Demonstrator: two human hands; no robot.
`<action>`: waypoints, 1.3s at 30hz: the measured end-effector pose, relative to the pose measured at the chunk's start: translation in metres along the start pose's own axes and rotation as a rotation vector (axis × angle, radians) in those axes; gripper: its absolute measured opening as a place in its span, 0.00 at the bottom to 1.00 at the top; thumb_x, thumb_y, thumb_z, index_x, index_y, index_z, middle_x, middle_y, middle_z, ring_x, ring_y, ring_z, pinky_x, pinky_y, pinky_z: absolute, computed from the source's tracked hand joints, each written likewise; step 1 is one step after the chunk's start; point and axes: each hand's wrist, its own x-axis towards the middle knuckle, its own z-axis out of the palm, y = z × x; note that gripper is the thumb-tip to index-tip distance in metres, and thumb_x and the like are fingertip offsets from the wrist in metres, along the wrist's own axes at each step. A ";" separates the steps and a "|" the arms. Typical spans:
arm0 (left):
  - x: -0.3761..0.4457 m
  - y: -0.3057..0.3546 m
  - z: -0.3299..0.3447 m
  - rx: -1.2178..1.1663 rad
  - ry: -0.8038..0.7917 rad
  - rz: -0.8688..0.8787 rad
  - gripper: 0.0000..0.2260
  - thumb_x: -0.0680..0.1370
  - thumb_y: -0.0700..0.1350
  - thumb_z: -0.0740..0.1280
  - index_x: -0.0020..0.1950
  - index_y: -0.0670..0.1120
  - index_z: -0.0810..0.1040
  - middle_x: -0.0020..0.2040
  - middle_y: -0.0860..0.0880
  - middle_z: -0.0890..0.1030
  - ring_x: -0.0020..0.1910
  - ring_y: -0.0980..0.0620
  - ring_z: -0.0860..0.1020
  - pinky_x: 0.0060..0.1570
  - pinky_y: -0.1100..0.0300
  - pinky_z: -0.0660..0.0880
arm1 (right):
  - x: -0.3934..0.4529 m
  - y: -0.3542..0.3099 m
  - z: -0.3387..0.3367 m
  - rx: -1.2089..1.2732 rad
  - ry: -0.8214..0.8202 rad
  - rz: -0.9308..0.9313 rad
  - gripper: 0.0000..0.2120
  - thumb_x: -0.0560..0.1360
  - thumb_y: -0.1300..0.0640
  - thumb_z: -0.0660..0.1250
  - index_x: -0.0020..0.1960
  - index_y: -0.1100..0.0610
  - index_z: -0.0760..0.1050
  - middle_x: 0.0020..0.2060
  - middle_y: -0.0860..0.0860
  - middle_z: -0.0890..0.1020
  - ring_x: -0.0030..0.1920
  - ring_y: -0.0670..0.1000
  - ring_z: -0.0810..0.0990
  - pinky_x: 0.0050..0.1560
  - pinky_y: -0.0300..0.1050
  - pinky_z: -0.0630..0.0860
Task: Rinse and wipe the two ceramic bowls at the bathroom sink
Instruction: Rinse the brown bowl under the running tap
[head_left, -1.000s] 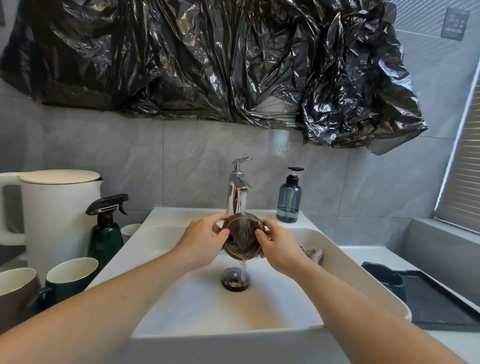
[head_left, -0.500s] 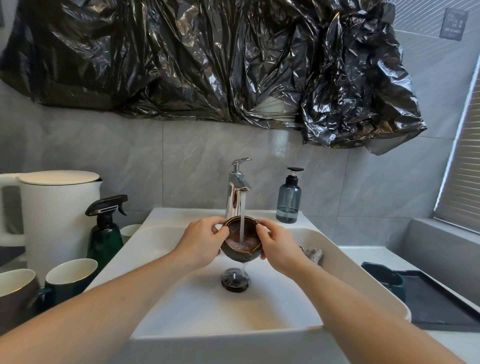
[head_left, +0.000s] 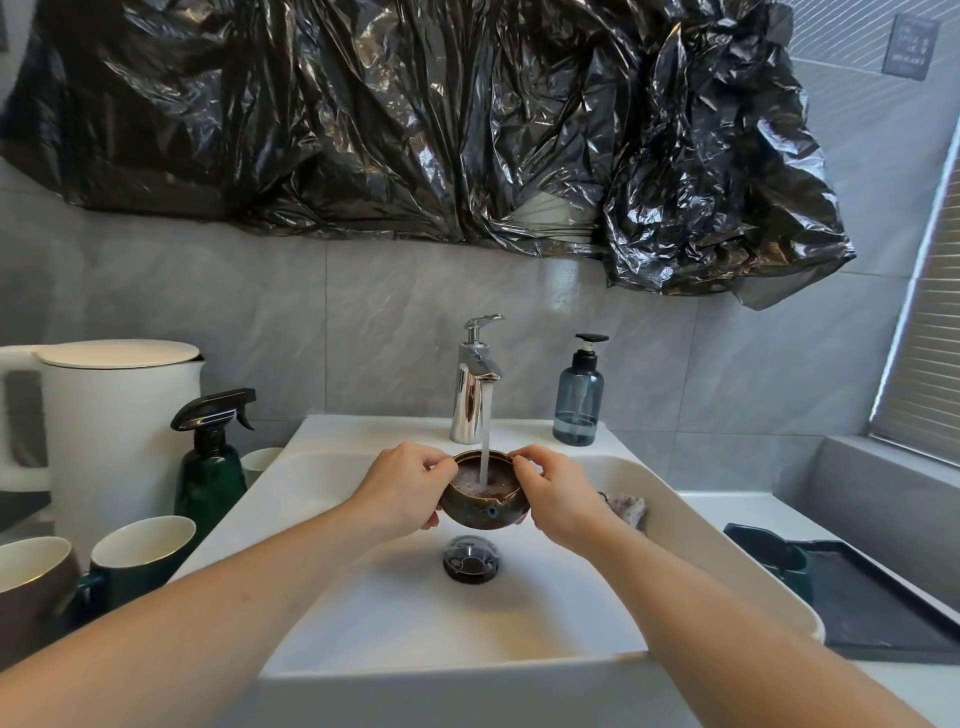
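— Any writing you can read from where you stand?

— Only a dark wall plaque (head_left: 910, 45) up at my top right; it bears pale lines of text, too small and blurred for me to make out; nothing else carries lettering.

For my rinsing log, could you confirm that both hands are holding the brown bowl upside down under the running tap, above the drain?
Not quite: the brown bowl is upright, not upside down. The head view shows its opening facing up, with the tap stream falling into it and foamy water collecting inside. The rest holds: the left hand and right hand grip its sides above the drain.
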 end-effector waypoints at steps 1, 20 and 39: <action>0.000 0.000 0.000 0.000 -0.003 -0.009 0.16 0.81 0.45 0.60 0.36 0.39 0.78 0.30 0.47 0.79 0.27 0.49 0.82 0.32 0.55 0.80 | -0.001 0.000 0.000 -0.003 -0.005 -0.001 0.14 0.85 0.51 0.55 0.62 0.52 0.77 0.39 0.56 0.86 0.23 0.39 0.76 0.30 0.42 0.73; -0.005 0.008 -0.002 -0.003 0.068 -0.096 0.22 0.82 0.48 0.62 0.27 0.48 0.75 0.25 0.48 0.80 0.24 0.51 0.80 0.32 0.62 0.75 | -0.005 -0.009 0.000 0.146 -0.136 0.098 0.18 0.87 0.55 0.51 0.63 0.57 0.79 0.30 0.52 0.81 0.22 0.40 0.72 0.25 0.37 0.66; -0.004 0.006 -0.001 0.082 0.061 -0.119 0.21 0.82 0.48 0.61 0.28 0.47 0.77 0.24 0.49 0.78 0.22 0.53 0.78 0.34 0.62 0.75 | -0.006 -0.007 0.003 0.021 -0.215 0.116 0.21 0.88 0.48 0.49 0.60 0.57 0.77 0.35 0.51 0.83 0.31 0.49 0.72 0.31 0.40 0.69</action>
